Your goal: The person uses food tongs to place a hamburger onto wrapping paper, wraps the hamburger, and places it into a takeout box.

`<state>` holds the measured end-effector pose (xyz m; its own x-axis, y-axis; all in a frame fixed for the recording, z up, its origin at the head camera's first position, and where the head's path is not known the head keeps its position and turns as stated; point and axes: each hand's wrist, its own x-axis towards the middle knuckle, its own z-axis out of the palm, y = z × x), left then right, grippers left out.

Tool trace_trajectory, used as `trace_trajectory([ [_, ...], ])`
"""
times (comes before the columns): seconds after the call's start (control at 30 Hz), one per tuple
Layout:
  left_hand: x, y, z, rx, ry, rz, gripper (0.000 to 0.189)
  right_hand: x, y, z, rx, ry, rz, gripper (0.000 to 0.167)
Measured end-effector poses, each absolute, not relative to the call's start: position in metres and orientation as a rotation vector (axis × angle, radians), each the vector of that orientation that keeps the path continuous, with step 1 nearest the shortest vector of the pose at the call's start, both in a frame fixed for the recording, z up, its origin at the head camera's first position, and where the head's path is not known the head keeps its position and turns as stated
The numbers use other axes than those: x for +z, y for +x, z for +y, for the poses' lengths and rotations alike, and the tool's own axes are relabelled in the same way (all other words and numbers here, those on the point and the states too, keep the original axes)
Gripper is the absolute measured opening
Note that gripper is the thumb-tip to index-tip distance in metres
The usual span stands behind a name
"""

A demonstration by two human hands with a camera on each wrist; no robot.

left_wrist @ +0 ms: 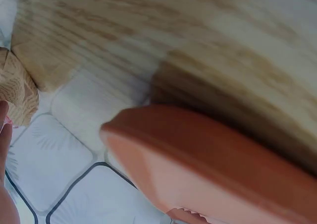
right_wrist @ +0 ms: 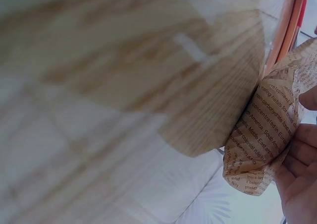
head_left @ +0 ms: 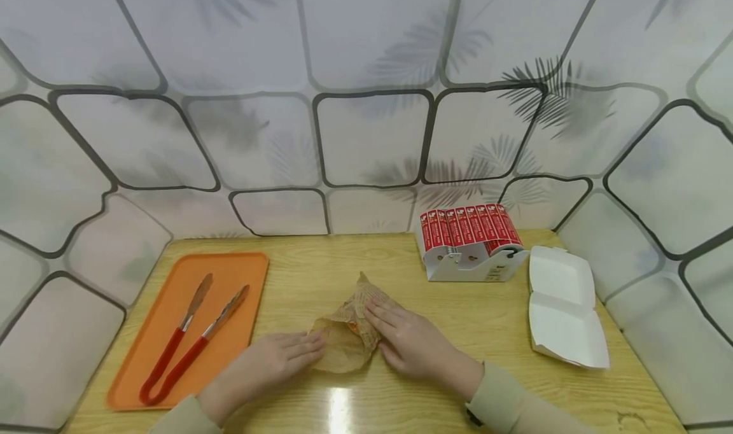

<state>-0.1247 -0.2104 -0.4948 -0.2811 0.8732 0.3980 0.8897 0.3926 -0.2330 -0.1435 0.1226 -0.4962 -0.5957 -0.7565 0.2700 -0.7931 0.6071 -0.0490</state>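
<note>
In the head view a brown printed paper wrapper (head_left: 338,351) lies on the table, folded partly over something. A small orange-red bit shows in its opening; the rest of the contents is hidden. My left hand (head_left: 280,361) rests with straight fingers on the wrapper's left edge. Against the right side of the bundle, my right hand (head_left: 415,345) presses with its fingers extended over the folded paper and its thumb lower down. Lines of dark print cover the wrapper (right_wrist: 265,130) in the right wrist view. Only the left fingers (left_wrist: 4,140) show at the left wrist view's edge.
An orange tray (head_left: 229,307) on the left carries red-handled metal tongs (head_left: 177,345). At the back right stands a white holder (head_left: 464,268) full of red-and-white boxes (head_left: 469,227). An opened white clamshell box (head_left: 567,326) lies near the right edge. Patterned walls enclose the wooden table (head_left: 309,256).
</note>
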Motion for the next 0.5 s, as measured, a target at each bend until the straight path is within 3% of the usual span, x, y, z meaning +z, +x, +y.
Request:
trace_trajectory([
  [0.1,-0.495,-0.127,-0.209,-0.136,-1.5,-2.159,0.04,-0.497,-0.144,0.125,0.229,1.302,-2.595,0.062],
  [0.4,-0.491,-0.14,-0.196,-0.42,-1.424,-2.035,0.019,-0.5,-0.146,0.127,0.202,1.342,-2.542,0.064],
  [0.5,-0.486,-0.144,-0.191,-0.543,-1.398,-2.063,0.02,-0.5,-0.147,0.128,0.206,1.351,-2.535,0.064],
])
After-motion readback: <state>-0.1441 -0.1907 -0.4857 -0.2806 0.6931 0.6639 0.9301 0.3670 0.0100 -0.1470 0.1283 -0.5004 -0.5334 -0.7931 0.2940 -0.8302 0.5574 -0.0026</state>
